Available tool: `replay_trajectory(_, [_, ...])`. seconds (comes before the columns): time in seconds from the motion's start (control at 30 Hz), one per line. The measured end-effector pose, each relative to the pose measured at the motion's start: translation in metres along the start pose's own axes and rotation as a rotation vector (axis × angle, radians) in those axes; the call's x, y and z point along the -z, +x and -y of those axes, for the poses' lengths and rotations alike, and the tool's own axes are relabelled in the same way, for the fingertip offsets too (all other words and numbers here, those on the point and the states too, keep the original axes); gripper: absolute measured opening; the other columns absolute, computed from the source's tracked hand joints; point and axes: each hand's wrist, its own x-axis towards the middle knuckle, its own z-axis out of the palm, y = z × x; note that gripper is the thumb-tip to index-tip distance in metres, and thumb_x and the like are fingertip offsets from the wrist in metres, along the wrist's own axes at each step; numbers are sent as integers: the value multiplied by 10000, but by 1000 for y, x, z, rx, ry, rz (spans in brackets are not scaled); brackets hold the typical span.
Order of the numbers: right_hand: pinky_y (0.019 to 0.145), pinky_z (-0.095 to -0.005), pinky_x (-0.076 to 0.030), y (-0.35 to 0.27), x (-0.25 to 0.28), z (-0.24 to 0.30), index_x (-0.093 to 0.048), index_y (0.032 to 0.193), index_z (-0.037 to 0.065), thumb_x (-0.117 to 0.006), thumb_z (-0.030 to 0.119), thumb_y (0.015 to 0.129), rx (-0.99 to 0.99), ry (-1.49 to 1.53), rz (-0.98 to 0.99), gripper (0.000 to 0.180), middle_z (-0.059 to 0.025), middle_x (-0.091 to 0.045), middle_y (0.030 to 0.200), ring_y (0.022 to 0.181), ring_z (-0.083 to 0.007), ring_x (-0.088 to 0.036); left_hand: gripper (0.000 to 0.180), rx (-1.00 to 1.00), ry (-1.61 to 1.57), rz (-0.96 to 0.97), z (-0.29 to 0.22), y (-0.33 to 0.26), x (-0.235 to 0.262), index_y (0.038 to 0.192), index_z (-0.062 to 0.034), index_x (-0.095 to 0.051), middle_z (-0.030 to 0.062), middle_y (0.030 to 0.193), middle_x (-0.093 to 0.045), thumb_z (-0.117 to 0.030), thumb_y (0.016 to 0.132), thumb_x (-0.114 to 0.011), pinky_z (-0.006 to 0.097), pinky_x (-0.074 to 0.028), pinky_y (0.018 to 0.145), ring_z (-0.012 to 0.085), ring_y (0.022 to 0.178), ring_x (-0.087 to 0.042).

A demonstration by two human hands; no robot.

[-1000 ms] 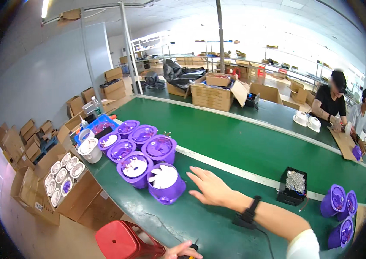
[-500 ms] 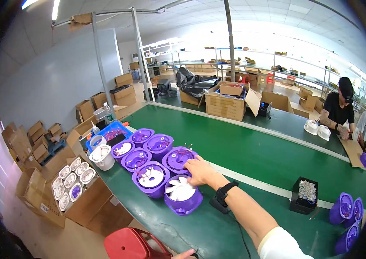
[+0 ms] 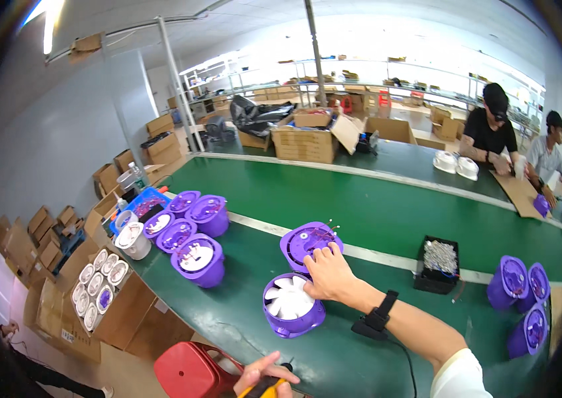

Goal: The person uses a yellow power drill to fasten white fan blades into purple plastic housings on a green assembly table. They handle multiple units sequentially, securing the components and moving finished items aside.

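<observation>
My right hand (image 3: 328, 273), wearing a black wrist strap (image 3: 379, 317), grips the near rim of a purple housing (image 3: 299, 244) with red wires standing up at its far side. Touching its near side is a second purple housing (image 3: 289, 326) with a white fan (image 3: 287, 298) inside; my right thumb lies close to that fan's edge. At the lower edge my left hand (image 3: 257, 373) is closed round a yellow-and-black handled tool (image 3: 266, 387), largely cut off by the frame. Several more purple housings (image 3: 206, 213) stand to the left, one with a white disc (image 3: 196, 257).
A black bin of small metal parts (image 3: 440, 259) sits right of my arm; more purple housings (image 3: 508, 282) stand farther right. A blue tray (image 3: 145, 204) and a white housing (image 3: 133, 241) are left. A red stool (image 3: 185, 373) stands below the green table. Two people work across it.
My right hand has drawn the wired housing rightward, away from the left group, and the fan housing has moved with it. My left hand has risen farther into view with the tool. The view has turned.
</observation>
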Motion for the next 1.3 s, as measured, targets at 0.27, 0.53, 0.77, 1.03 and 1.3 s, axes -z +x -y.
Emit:
replay_trajectory(0.27, [976, -541, -321, -131, 55, -23, -590, 972, -8, -597, 260, 674, -239, -78, -66, 401, -214, -576, 928, 908, -351, -563, 566, -49, 10, 98, 8, -7, -34, 1399, -81, -222, 248, 1212, -511, -153, 924, -523, 277, -476, 485, 192, 564, -591])
replay_trajectory(0.53, [1068, -488, -276, -198, 84, -39, -449, 1259, -54, -682, 425, 742, -25, 296, -61, 743, -276, -460, 1265, 1204, -383, -444, 547, 157, -165, 196, 6, -4, -70, 1269, -64, -311, 81, 787, -494, -321, 899, -621, 280, -470, 440, 164, 496, -540])
replay_trajectory(0.77, [1126, -484, -201, -206, 67, -35, -394, 1342, -32, -752, 478, 650, 47, 394, 24, 932, -321, -312, 1405, 1332, -413, -309, 494, 263, -249, 241, 3, -6, -89, 1132, -76, -329, 56, 702, -474, -368, 883, -639, 290, -456, 437, 158, 467, -500])
replay_trajectory(1.03, [1091, -501, -253, -168, 56, -24, -450, 1296, -36, -797, 437, 541, 116, 293, 37, 956, -309, -437, 1242, 1221, -434, -397, 436, 112, -200, 191, -13, -6, -85, 1157, -67, -335, 59, 706, -461, -311, 914, -603, 246, -391, 370, 134, 431, -444])
replay_trajectory(1.3, [1014, -491, -326, -174, 85, -11, -436, 1286, -41, -790, 370, 580, 15, 364, -59, 890, -294, -411, 1204, 1172, -441, -390, 408, 15, -264, 298, -43, 7, -73, 1212, -49, -385, 92, 783, -479, -243, 924, -598, 261, -376, 408, 147, 477, -421])
